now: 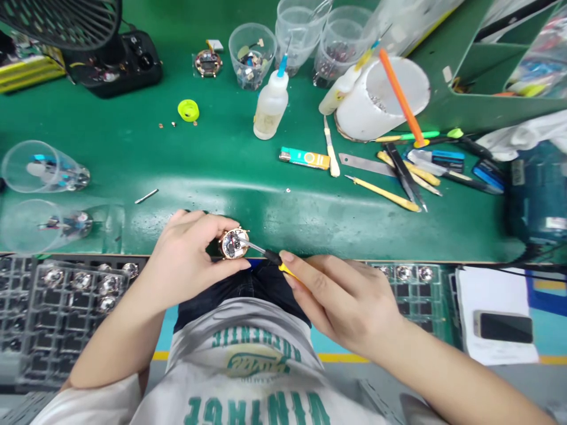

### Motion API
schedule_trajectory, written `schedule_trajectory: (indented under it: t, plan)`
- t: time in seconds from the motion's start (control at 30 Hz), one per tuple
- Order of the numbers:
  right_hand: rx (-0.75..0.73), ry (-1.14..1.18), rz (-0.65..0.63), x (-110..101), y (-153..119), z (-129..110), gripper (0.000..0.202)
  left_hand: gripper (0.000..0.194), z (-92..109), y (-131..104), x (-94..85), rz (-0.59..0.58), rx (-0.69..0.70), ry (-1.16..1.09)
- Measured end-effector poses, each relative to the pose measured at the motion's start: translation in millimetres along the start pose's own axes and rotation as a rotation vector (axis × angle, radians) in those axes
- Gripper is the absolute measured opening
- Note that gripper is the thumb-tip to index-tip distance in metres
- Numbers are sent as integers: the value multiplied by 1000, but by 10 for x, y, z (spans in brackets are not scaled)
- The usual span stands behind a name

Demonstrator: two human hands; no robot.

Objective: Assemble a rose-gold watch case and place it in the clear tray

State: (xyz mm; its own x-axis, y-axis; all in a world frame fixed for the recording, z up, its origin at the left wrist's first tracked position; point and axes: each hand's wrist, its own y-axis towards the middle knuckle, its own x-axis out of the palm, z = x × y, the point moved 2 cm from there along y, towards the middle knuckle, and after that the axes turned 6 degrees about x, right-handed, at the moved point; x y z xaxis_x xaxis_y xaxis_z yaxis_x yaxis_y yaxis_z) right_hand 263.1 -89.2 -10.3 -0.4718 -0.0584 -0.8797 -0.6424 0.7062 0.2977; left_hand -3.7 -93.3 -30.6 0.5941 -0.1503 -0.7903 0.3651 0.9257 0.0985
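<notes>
Between the thumb and fingers of my left hand (190, 254) is a round gold-rimmed watch case (234, 244), held at the front edge of the green table (212, 159). Its open face shows small parts inside. My right hand (341, 295) pinches a small screwdriver (273, 257) with a black and yellow handle. The metal shaft slants left, and its tip is at the inside of the watch case. Whether the tip touches a screw is too small to tell.
Plastic cups (252, 59), a dropper bottle (270, 106) and a white container (381, 100) stand at the back. Tweezers (405, 177) and other tools lie at right, a lighter (305, 158) mid-table, a fan (115, 59) back left. Trays (66, 319) flank my lap.
</notes>
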Motion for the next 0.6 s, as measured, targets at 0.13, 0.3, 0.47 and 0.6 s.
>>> schedule_trajectory:
  t: [0.13, 0.3, 0.47, 0.6]
  plan:
    - [-2, -21, -13, 5, 12, 2, 28, 42, 0, 20, -20, -16, -32, 3]
    - [5, -36, -34, 1, 14, 11, 30, 43, 4, 37, -44, -40, -35, 6]
    - [22, -14, -50, 4, 7, 3, 31, 41, 15, 63, -74, -59, -27, 4]
    - [28, -18, -54, 16, 7, 4, 30, 38, 32, 92, -97, -80, -32, 0]
